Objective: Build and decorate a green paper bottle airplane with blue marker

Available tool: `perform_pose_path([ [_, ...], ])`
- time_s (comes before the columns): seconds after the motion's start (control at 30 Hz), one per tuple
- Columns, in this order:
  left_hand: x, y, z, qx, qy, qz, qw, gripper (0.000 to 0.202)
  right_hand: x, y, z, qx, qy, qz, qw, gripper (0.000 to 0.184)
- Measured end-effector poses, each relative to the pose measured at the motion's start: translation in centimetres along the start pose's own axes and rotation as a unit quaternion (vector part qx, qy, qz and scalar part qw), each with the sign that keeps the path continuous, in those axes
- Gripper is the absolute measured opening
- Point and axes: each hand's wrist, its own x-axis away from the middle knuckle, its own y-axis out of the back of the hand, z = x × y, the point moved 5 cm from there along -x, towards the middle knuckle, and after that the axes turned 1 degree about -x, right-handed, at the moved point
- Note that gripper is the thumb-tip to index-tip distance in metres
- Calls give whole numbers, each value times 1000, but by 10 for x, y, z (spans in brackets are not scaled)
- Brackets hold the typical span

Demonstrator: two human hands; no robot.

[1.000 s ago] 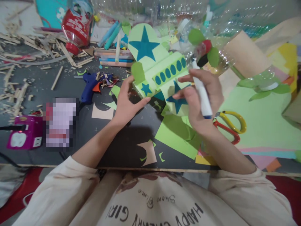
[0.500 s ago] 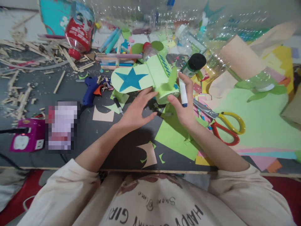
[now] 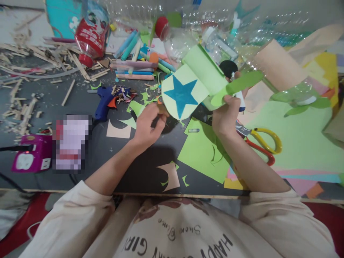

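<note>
My right hand (image 3: pixel 227 116) is closed on a plane-shaped model (image 3: pixel 200 80) made from a clear plastic bottle wrapped in light green paper, held above the dark table (image 3: pixel 139 172). A white marker with a blue cap (image 3: pixel 240 101) is also tucked in that hand. One green wing carries a blue star (image 3: pixel 182 96) and faces me; a red nose (image 3: pixel 160 27) points away. My left hand (image 3: pixel 147 125) is curled under the star wing, its fingertips pinched on something small I cannot make out.
Scissors with yellow and red handles (image 3: pixel 259 139) lie right of my right hand. A blue glue gun (image 3: pixel 103 102) lies at left among paper scraps. Green paper sheets (image 3: pixel 204 154), wooden sticks (image 3: pixel 29 79), a red-labelled bottle (image 3: pixel 91 34) and a purple box (image 3: pixel 32 156) surround the area.
The right hand lifted and tilted the model so the star wing now faces me. The left hand drew back from the model and curled its fingers.
</note>
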Motion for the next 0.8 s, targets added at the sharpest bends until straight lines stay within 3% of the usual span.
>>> perform_pose_path([
  [0.1,4,15,-9,5,-65,-118,991,24,0,0,-3,-80,-13,-57,995,34],
  [0.17,9,22,-18,-28,-131,-180,975,20,2,-10,3,-134,-1,1,991,36],
  [0.27,12,19,-24,-70,-178,-154,969,24,8,-24,15,-162,-14,120,979,43],
  [0.4,14,8,-33,-109,-288,-91,947,21,12,-24,32,-235,-17,158,959,52],
  [0.5,15,7,-39,-105,-339,-88,931,16,14,-24,39,-247,-13,191,950,56],
  [0.8,11,4,-37,-136,-314,-87,936,22,21,-29,45,-220,17,256,941,56],
])
